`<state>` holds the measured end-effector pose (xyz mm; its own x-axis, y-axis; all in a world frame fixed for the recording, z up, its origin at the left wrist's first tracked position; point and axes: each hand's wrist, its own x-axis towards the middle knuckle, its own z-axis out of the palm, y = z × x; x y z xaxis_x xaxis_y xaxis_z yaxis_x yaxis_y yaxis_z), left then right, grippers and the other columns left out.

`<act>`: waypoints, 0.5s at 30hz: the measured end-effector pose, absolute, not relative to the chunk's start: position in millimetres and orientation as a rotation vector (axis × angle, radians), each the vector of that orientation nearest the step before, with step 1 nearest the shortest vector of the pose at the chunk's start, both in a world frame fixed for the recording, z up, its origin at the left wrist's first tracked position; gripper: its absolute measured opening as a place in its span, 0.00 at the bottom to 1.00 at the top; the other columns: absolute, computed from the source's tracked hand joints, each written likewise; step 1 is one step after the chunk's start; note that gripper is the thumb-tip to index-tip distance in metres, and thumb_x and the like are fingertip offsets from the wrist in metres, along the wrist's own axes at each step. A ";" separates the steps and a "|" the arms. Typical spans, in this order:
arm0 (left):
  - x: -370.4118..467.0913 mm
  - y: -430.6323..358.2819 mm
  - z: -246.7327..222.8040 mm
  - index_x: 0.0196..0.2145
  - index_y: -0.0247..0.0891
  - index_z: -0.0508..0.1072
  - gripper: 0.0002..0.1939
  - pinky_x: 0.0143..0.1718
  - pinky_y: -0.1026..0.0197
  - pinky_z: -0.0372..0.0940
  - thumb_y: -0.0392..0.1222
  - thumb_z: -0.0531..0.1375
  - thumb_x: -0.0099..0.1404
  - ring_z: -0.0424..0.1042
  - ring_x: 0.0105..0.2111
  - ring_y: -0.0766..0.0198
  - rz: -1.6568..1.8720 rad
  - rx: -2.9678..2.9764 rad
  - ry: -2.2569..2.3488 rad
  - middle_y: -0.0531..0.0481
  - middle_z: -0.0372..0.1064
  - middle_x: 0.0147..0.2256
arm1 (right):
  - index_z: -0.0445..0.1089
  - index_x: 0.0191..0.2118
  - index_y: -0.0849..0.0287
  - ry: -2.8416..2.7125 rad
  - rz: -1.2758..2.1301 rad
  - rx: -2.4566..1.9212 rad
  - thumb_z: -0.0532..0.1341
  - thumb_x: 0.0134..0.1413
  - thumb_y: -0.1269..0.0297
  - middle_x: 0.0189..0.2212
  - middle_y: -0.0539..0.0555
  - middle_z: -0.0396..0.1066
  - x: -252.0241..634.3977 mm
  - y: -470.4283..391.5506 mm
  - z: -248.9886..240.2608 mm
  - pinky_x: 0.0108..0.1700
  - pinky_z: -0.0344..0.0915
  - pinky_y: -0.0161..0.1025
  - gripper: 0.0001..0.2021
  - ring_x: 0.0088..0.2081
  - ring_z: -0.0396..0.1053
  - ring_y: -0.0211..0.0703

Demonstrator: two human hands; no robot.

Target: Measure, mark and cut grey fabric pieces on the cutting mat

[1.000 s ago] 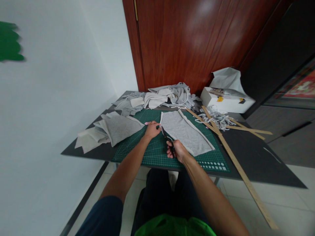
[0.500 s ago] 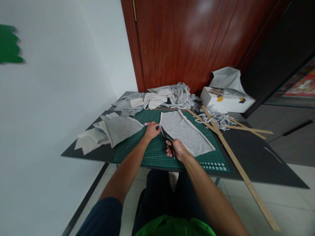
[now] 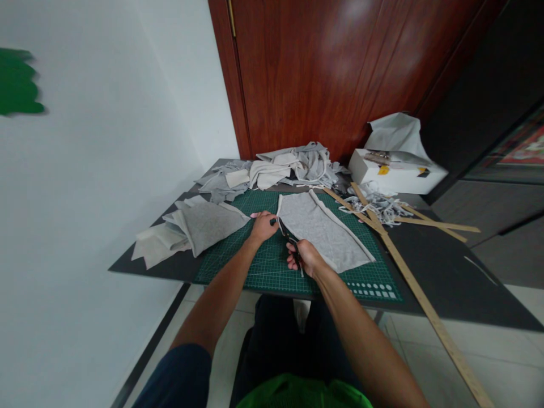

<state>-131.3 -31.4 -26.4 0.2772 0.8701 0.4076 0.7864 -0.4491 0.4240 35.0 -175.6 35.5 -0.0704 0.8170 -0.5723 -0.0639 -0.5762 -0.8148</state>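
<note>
A light grey fabric piece (image 3: 325, 232) with rolled pale edges lies flat on the green cutting mat (image 3: 229, 263). My left hand (image 3: 263, 226) is closed at the left edge of this fabric, pinching it between thumb and fingers. Something small and dark shows at the left thumb; I cannot make out what it is. In my right hand (image 3: 308, 258) is a pair of black-handled scissors (image 3: 293, 241), fingers wrapped round the handles. The blades point up and left at the fabric's left edge, close to my left fingertips. A thin pale strip hangs under the right hand.
Folded grey fabric pieces (image 3: 212, 226) lie at the left, partly on the mat. Behind are a heap of fabric (image 3: 276, 170), a white box (image 3: 395, 173) and a tangle of thin scraps (image 3: 376, 204). Wooden strips (image 3: 419, 289) cross the dark table (image 3: 459, 277) at the right.
The whole view has shifted slightly. Both hands and the scissors keep nearly the same position at the fabric's left edge.
</note>
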 end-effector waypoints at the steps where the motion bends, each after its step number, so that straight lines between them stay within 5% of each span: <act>1: -131.3 -31.4 -26.3 0.41 0.41 0.84 0.11 0.60 0.50 0.66 0.37 0.64 0.63 0.75 0.48 0.54 0.906 2.398 1.566 0.45 0.76 0.42 | 0.64 0.27 0.59 -0.826 1.724 -1.548 0.55 0.64 0.70 0.17 0.51 0.67 36.0 -176.6 35.5 0.18 0.60 0.30 0.12 0.16 0.67 0.38; 8: -131.5 -29.8 -27.4 0.42 0.41 0.84 0.11 0.58 0.50 0.67 0.36 0.65 0.63 0.75 0.47 0.54 0.895 2.406 1.563 0.45 0.77 0.42 | 0.67 0.26 0.59 -0.883 1.713 -1.432 0.58 0.62 0.66 0.17 0.51 0.68 65.0 -183.2 39.7 0.17 0.59 0.31 0.12 0.15 0.66 0.37; 15: -132.1 -29.1 -27.5 0.42 0.42 0.84 0.11 0.59 0.51 0.66 0.36 0.65 0.62 0.75 0.48 0.55 0.900 2.393 1.578 0.46 0.77 0.43 | 0.70 0.24 0.60 -0.896 1.324 -1.462 0.59 0.61 0.65 0.20 0.56 0.74 103.6 -153.8 29.2 0.21 0.65 0.34 0.14 0.20 0.71 0.41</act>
